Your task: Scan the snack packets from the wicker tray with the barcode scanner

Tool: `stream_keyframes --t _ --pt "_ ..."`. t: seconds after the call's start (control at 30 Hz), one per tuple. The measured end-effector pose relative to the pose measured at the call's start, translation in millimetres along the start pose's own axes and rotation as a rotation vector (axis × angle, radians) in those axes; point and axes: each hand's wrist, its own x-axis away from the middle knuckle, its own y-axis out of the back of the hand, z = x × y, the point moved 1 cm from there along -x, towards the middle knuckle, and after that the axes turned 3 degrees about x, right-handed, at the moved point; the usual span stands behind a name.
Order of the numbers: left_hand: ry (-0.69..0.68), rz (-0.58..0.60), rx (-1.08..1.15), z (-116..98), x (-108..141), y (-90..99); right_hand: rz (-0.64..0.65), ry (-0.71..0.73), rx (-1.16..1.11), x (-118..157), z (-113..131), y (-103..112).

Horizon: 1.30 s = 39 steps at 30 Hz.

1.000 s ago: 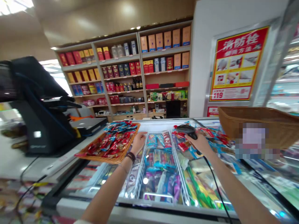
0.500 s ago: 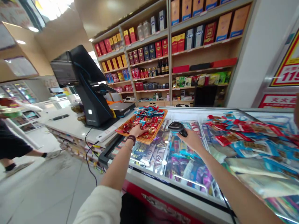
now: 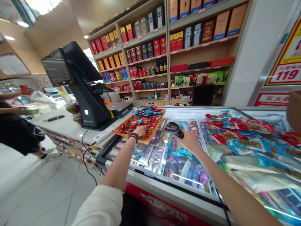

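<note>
In my right hand (image 3: 188, 140) is a black barcode scanner (image 3: 172, 127), gripped by its handle and held above the glass top of a chest freezer (image 3: 141, 174). Its head points left, toward an orange woven basket (image 3: 160, 123) of small red and blue snack packets (image 3: 147, 110). My left hand (image 3: 140, 130) reaches into the near part of this basket, touching the red packets. One finger stretches to the right; the other fingertips are partly hidden among the packets, and I see nothing held there.
To the left, a black checkout terminal (image 3: 82, 94) stands on a white counter (image 3: 68, 121), with a dark cable (image 3: 84, 153) hanging down. More snack packets (image 3: 249, 135) lie loose on the freezer's right side. A person (image 3: 16, 125) walks at far left. Shelves of boxes (image 3: 147, 50) fill the back.
My left hand has shifted slightly within the basket, its finger now stretched farther right. The scanner stays in my right hand. The view has turned a little; the person at left shows more fully.
</note>
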Motion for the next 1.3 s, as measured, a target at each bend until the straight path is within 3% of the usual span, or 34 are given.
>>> stream_keyframes --t 0.23,0.4,0.5,0.57,0.73,0.8,0.9,1.0,1.07,1.3 --pt "-0.027 -0.1 0.014 -4 4 0.1 -0.011 0.011 -0.019 6 2 3" --pt "0.027 -0.318 0.073 -3 17 20.4 -0.037 0.006 -0.117 6 -10 2" --pt "0.048 -0.377 0.336 -15 19 31.0 -0.101 -0.013 -0.211 3 -20 1" --pt "0.03 -0.327 0.64 -32 16 29.3 -0.149 -0.027 -0.289 3 -26 3" --pt "-0.185 -0.072 1.346 -97 6 -10.8 -0.185 -0.119 -0.6 9 -42 17" --pt "-0.254 0.002 1.505 -120 1 -38.1 -0.185 -0.148 -0.746 12 -47 24" --pt "-0.234 0.037 1.623 -142 -9 -83.5 -0.172 -0.188 -0.909 15 -52 32" --pt "-0.188 -0.034 1.694 -148 -18 -120.3 -0.13 -0.216 -0.936 17 -52 33" --pt "-0.147 -0.095 1.718 -145 -24 -134.7 -0.116 -0.218 -0.893 17 -50 29" --pt "-0.132 -0.209 1.701 -131 -29 -142.7 -0.108 -0.199 -0.746 18 -45 16"
